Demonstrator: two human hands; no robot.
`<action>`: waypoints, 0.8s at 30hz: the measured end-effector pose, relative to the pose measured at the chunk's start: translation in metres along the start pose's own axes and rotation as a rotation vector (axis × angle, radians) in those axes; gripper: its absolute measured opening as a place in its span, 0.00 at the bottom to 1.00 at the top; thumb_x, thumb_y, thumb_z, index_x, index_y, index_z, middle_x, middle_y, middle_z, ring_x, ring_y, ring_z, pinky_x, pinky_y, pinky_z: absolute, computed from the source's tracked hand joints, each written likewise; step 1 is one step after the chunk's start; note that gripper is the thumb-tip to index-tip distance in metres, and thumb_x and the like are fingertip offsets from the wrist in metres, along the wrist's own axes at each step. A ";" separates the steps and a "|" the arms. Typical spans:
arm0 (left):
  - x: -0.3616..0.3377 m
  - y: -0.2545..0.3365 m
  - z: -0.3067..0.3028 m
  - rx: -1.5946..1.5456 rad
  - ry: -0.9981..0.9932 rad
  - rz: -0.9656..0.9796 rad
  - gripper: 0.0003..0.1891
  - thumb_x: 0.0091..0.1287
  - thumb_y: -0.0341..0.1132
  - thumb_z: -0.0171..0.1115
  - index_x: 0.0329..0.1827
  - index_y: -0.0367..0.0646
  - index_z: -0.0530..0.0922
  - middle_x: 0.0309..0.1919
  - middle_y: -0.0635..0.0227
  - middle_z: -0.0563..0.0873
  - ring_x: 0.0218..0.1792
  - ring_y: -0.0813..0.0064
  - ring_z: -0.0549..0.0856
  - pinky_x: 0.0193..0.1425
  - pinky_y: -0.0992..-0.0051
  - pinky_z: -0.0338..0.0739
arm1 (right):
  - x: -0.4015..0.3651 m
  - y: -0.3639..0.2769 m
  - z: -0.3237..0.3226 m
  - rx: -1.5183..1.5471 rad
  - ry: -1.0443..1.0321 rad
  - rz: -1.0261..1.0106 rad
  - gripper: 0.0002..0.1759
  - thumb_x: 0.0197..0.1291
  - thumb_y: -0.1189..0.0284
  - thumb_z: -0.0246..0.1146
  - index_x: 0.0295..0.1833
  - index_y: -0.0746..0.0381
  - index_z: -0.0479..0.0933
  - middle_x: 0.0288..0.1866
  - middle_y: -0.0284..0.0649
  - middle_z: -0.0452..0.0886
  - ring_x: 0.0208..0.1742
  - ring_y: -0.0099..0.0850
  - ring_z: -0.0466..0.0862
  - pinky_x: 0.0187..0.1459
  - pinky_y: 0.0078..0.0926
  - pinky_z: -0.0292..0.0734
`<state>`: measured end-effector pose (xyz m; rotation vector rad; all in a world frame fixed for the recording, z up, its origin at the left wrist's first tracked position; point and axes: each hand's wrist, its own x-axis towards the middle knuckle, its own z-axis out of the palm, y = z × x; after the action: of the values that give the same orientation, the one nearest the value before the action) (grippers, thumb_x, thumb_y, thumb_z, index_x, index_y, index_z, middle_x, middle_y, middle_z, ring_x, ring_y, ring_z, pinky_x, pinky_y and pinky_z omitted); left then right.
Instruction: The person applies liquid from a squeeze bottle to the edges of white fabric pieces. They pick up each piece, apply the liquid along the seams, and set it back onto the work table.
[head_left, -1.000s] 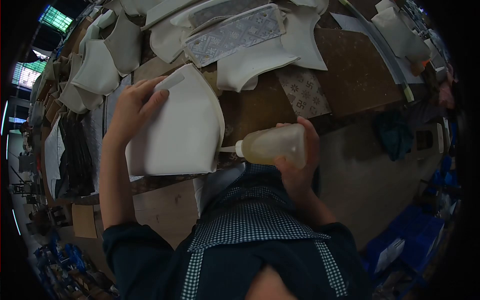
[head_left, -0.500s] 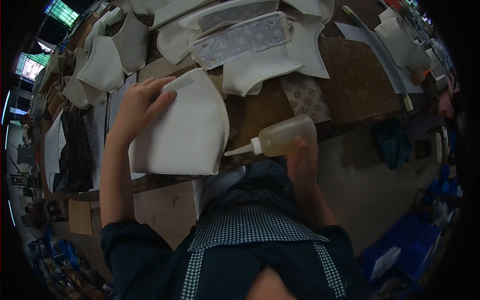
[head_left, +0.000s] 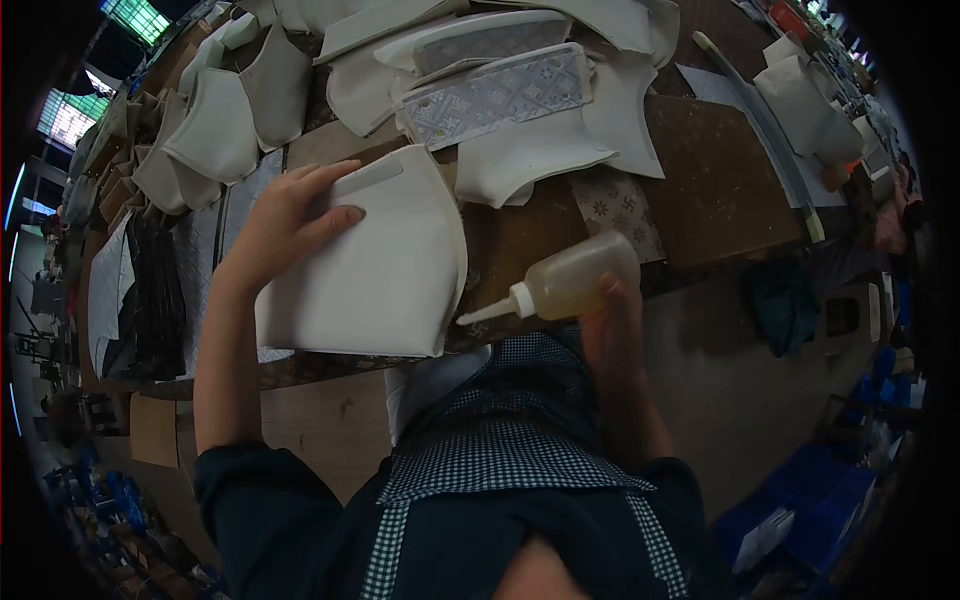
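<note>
A white leather-like panel (head_left: 365, 270) with a curved right edge and a small pale strip at its top lies at the table's front edge. My left hand (head_left: 295, 220) grips its upper left edge, thumb on the face and fingers along the top. In my right hand (head_left: 612, 315) is a squeeze bottle (head_left: 585, 275) of yellowish liquid, tilted, with its white nozzle pointing left. The nozzle tip is just right of the panel's lower right edge, apart from it. Part of the right hand's grip is hidden behind the bottle.
More white pieces (head_left: 535, 160) lie behind the panel, one with a grey patterned lining (head_left: 500, 95). Stacked pieces (head_left: 215, 125) stand at the left, beside dark sheets (head_left: 155, 300). A long strip (head_left: 760, 130) lies at the right. Blue crates (head_left: 800, 500) are on the floor at right.
The bottle has shifted slightly right and down, its nozzle tip a little farther below the panel's curved edge. My left hand keeps its hold; the whole view has moved slightly.
</note>
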<state>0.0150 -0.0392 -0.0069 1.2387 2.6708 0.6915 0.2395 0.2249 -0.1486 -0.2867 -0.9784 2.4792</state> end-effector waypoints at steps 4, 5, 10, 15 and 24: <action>-0.002 0.000 0.002 0.000 0.006 -0.010 0.26 0.61 0.42 0.67 0.62 0.44 0.77 0.43 0.58 0.83 0.45 0.60 0.81 0.51 0.68 0.74 | 0.020 -0.007 0.013 0.004 0.038 -0.132 0.27 0.62 0.71 0.65 0.63 0.67 0.65 0.54 0.40 0.74 0.57 0.31 0.77 0.61 0.38 0.75; -0.003 0.000 0.002 0.001 0.009 -0.014 0.26 0.61 0.42 0.67 0.62 0.43 0.77 0.43 0.58 0.83 0.45 0.60 0.81 0.51 0.68 0.74 | 0.025 -0.007 0.017 -0.002 0.059 -0.171 0.26 0.62 0.70 0.65 0.62 0.66 0.65 0.54 0.39 0.74 0.57 0.31 0.77 0.61 0.38 0.75; -0.003 0.002 0.001 0.022 0.013 0.012 0.26 0.61 0.42 0.67 0.61 0.43 0.77 0.44 0.58 0.83 0.46 0.60 0.81 0.52 0.68 0.74 | 0.036 -0.010 0.035 -0.089 0.064 -0.266 0.33 0.59 0.73 0.65 0.69 0.64 0.61 0.57 0.40 0.72 0.59 0.30 0.74 0.63 0.35 0.72; -0.004 0.003 0.001 0.022 0.014 0.007 0.26 0.60 0.42 0.68 0.61 0.43 0.77 0.44 0.58 0.83 0.46 0.61 0.81 0.52 0.68 0.75 | 0.030 -0.003 0.024 -0.141 0.049 -0.256 0.38 0.56 0.76 0.65 0.72 0.65 0.58 0.60 0.41 0.70 0.62 0.31 0.72 0.66 0.33 0.69; -0.004 0.002 -0.027 -0.097 -0.193 -0.205 0.38 0.50 0.34 0.73 0.69 0.48 0.72 0.49 0.61 0.82 0.50 0.68 0.81 0.58 0.70 0.73 | 0.005 -0.004 0.006 -0.156 -0.028 -0.099 0.40 0.56 0.71 0.67 0.72 0.69 0.57 0.61 0.43 0.70 0.62 0.32 0.73 0.66 0.33 0.67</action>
<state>0.0112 -0.0504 0.0177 0.9389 2.5265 0.6283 0.2341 0.2259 -0.1415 -0.2479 -1.1713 2.3281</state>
